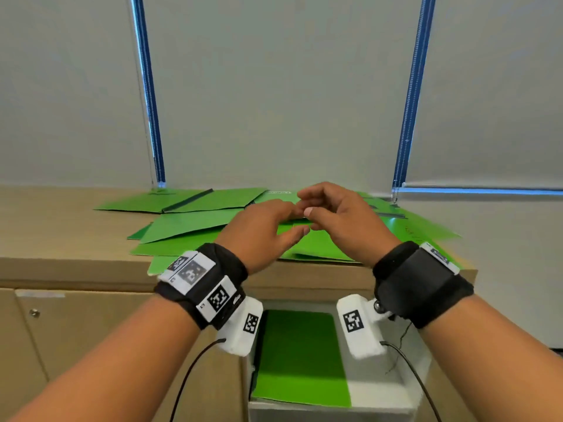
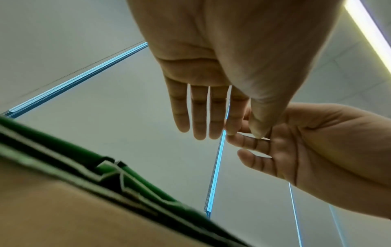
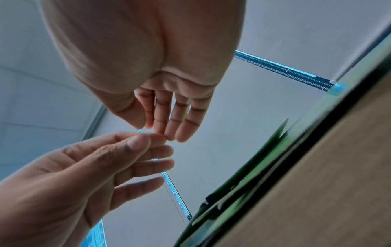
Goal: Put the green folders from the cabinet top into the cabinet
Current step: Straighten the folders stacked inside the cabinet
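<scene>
Both grips hang slack and empty, the left hand (image 1: 264,229) and right hand (image 1: 336,217) fingertip-close just above the green folders (image 1: 195,222), which lie flat, directly beneath and beyond them.

Bright green folders (image 1: 195,222) on a tan wood-grain cabinet top (image 1: 61,220); black wrist straps (image 1: 225,263) with black-and-white checkered tags (image 1: 217,298) (square codes); pale grey blinds (image 1: 274,86), blue-edged.
</scene>
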Motion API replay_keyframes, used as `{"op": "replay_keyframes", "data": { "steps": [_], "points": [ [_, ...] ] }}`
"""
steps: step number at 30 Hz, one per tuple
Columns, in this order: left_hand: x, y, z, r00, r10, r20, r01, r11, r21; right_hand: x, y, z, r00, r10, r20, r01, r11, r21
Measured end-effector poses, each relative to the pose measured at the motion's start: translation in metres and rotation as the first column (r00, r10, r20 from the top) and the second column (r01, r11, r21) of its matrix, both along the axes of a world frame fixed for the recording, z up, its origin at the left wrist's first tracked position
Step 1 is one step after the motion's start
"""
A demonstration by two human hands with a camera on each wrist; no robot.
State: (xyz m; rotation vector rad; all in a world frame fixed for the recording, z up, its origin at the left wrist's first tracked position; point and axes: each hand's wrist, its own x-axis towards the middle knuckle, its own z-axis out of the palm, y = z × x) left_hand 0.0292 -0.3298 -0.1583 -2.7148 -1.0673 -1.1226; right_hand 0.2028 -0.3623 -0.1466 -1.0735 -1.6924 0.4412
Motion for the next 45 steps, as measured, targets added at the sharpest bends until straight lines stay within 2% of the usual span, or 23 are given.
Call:
{"op": "replay_keyframes", "data": {
  "steps": [5, 9, 12, 16, 19, 25, 30, 32, 34, 38, 41, 43, 45],
  "points": [
    [-0.002, 0.026, 0.043, 0.992, 0.120, -0.041, -0.121, 0.992, -0.024, 0.000, 0.024, 0.037, 0.990, -0.039, -0.137, 0.024, 0.994, -0.111],
    [-0.001, 0.062, 0.066, 0.947, 0.230, -0.225, -0.255, 0.963, -0.088, 0.005, 0.047, 0.052, 0.970, -0.095, -0.223, 0.021, 0.950, -0.313],
    [0.002, 0.088, 0.072, 0.851, 0.287, -0.440, -0.384, 0.911, -0.150, 0.012, 0.063, 0.056, 0.950, -0.176, -0.258, 0.036, 0.883, -0.468],
    [0.004, 0.123, 0.062, 0.655, 0.289, -0.698, -0.512, 0.849, -0.128, 0.025, 0.081, 0.053, 0.929, -0.259, -0.264, 0.070, 0.825, -0.561],
    [0.007, 0.141, 0.050, 0.580, 0.289, -0.762, -0.538, 0.838, -0.092, 0.030, 0.089, 0.046, 0.933, -0.270, -0.238, 0.082, 0.803, -0.590],
    [0.018, 0.157, 0.037, 0.545, 0.253, -0.799, -0.483, 0.874, -0.054, 0.039, 0.096, 0.038, 0.934, -0.268, -0.234, 0.066, 0.777, -0.627],
    [0.024, 0.157, 0.030, 0.445, 0.319, -0.837, -0.444, 0.890, 0.103, 0.043, 0.099, 0.032, 0.938, -0.283, -0.200, 0.101, 0.776, -0.623],
    [0.022, 0.154, 0.035, 0.465, 0.368, -0.805, -0.425, 0.891, 0.161, 0.048, 0.102, 0.030, 0.938, -0.309, -0.157, 0.156, 0.781, -0.605],
    [0.015, 0.149, 0.045, 0.521, 0.419, -0.744, -0.418, 0.885, 0.205, 0.052, 0.103, 0.030, 0.932, -0.340, -0.126, 0.215, 0.797, -0.564],
    [-0.004, 0.136, 0.070, 0.626, 0.479, -0.616, -0.407, 0.874, 0.266, 0.058, 0.102, 0.035, 0.894, -0.418, -0.161, 0.276, 0.798, -0.535],
    [-0.019, 0.127, 0.081, 0.682, 0.506, -0.528, -0.406, 0.863, 0.301, 0.058, 0.100, 0.038, 0.830, -0.472, -0.296, 0.271, 0.806, -0.526],
    [-0.027, 0.123, 0.085, 0.738, 0.512, -0.439, -0.413, 0.858, 0.306, 0.057, 0.098, 0.037, 0.777, -0.471, -0.417, 0.199, 0.813, -0.547],
    [-0.033, 0.118, 0.087, 0.814, 0.487, -0.319, -0.400, 0.866, 0.300, 0.055, 0.097, 0.033, 0.752, -0.454, -0.478, 0.105, 0.798, -0.594]
  ]
}}
